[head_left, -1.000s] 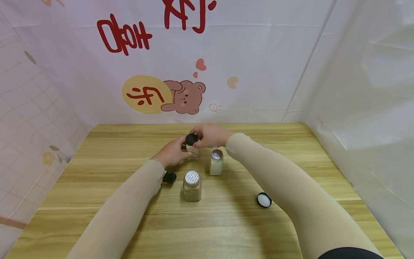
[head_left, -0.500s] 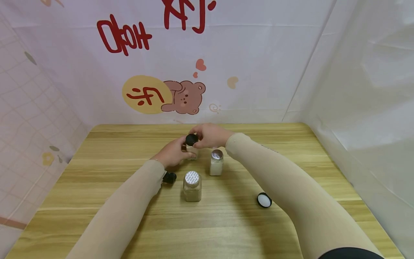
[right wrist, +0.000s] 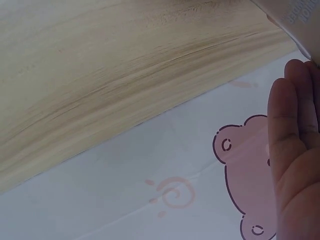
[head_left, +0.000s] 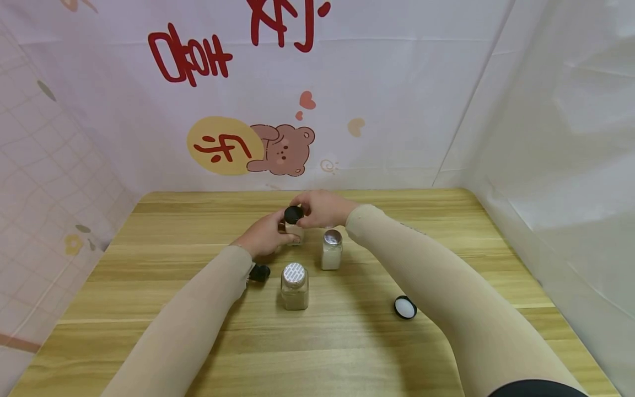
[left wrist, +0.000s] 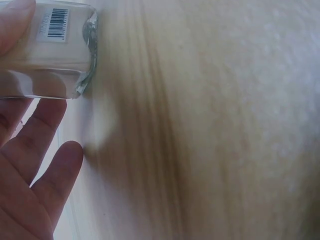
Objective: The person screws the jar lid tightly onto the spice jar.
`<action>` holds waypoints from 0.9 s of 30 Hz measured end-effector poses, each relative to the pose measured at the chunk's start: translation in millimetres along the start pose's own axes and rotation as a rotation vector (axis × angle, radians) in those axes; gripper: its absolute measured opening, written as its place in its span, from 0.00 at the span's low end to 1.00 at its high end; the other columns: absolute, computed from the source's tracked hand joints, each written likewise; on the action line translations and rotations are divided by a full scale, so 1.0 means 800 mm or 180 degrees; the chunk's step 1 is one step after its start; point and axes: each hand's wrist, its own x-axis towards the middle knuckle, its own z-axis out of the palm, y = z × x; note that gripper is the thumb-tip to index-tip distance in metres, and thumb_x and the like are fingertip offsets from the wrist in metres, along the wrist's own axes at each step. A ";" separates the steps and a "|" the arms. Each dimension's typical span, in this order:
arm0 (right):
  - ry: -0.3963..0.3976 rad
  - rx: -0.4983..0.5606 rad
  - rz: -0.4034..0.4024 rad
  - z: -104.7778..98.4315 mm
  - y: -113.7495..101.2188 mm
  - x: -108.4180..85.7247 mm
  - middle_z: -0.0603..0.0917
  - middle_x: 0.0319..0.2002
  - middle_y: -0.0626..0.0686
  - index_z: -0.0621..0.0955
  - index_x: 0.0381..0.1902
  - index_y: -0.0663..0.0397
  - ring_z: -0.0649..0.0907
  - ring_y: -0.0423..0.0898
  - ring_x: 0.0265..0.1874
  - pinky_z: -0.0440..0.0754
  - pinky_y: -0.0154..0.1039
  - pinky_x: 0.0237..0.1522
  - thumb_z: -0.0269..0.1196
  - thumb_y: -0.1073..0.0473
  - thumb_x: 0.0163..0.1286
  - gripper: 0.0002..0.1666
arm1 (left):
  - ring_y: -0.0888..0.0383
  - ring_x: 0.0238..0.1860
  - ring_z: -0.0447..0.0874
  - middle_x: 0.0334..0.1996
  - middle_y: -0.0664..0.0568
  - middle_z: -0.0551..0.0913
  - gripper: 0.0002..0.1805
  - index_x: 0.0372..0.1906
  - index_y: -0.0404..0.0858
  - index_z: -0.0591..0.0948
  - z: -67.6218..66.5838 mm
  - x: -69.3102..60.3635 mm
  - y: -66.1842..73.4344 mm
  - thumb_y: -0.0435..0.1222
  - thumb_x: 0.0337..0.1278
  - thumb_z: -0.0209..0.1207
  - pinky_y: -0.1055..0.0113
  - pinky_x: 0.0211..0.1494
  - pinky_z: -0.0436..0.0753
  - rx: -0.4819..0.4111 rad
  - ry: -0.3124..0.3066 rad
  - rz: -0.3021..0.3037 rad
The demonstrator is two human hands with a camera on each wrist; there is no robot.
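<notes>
At the table's back middle, my left hand (head_left: 265, 234) grips a glass jar (head_left: 294, 232) by its body; the left wrist view has the jar (left wrist: 55, 55) with a barcode label, thumb on one side and fingers (left wrist: 37, 135) on the other. My right hand (head_left: 324, 208) pinches the jar's black lid (head_left: 293, 214) from the right. In the right wrist view, part of the jar (right wrist: 295, 22) shows at the top right, beside the right hand (right wrist: 300, 150).
A jar with a silvery top (head_left: 331, 251) and a larger jar with a patterned top (head_left: 295, 289) stand nearer on the wooden table (head_left: 317, 353). A black-rimmed cap (head_left: 405, 307) lies at right, a black object (head_left: 259, 272) beside the left sleeve. A printed cloth (head_left: 397, 110) hangs behind.
</notes>
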 end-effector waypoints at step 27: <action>0.0009 0.0109 0.0035 0.002 -0.002 -0.002 0.89 0.45 0.51 0.76 0.71 0.54 0.85 0.46 0.44 0.83 0.42 0.53 0.71 0.54 0.70 0.34 | 0.47 0.57 0.80 0.56 0.49 0.83 0.31 0.68 0.53 0.76 -0.001 -0.002 0.000 0.50 0.63 0.73 0.47 0.66 0.78 0.0038 0.0005 0.0005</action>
